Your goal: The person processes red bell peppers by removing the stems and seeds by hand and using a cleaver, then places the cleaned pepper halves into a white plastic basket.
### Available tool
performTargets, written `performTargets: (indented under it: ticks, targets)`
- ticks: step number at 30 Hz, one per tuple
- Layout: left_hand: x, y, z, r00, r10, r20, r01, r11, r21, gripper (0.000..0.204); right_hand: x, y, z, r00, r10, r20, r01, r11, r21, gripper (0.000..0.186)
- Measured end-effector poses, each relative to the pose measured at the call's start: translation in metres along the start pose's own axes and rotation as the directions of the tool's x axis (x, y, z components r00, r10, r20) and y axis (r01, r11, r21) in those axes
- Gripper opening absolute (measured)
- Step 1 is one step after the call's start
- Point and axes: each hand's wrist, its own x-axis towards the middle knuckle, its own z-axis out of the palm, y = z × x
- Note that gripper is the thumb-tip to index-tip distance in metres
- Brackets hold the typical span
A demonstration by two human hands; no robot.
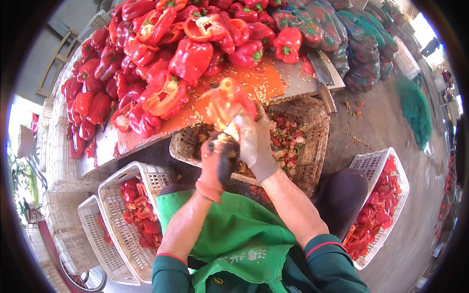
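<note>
A cut red bell pepper, smeared by motion, is held above the near edge of the work table. My right hand, in a pale grey glove, is closed round the pepper's near right side. Just below and to the left, my left hand wears an orange-red glove with a dark, blackish part along its palm side. Its fingers are closed at a pale, seedy pepper core against the pepper's lower end; blur hides the exact grip.
Red peppers are heaped on the table, with seeds scattered over an orange board. A cleaver lies at the right. Below stands a dirty crate of scraps; white crates of pepper pieces flank my legs. Netted sacks stand behind.
</note>
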Motion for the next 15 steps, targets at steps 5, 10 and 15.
performTargets:
  ticks: [5, 10, 15]
  targets:
    - [0.002, 0.000, 0.008, 0.982, -0.185, -0.025, 0.150, 0.866, -0.477, 0.024, 0.009, -0.005, -0.019, 0.987, 0.076, 0.140, -0.063, 0.994, -0.094, 0.038]
    - [0.023, 0.007, -0.004, 0.932, 0.271, -0.241, -0.263, 0.963, 0.065, 0.029, 0.019, -0.020, -0.024, 0.959, 0.113, 0.260, -0.122, 0.992, 0.019, 0.042]
    - [0.023, 0.045, -0.017, 0.923, 0.381, 0.058, -0.296, 0.606, 0.738, 0.067, 0.017, -0.020, -0.024, 0.920, 0.311, 0.238, -0.346, 0.930, 0.122, 0.026]
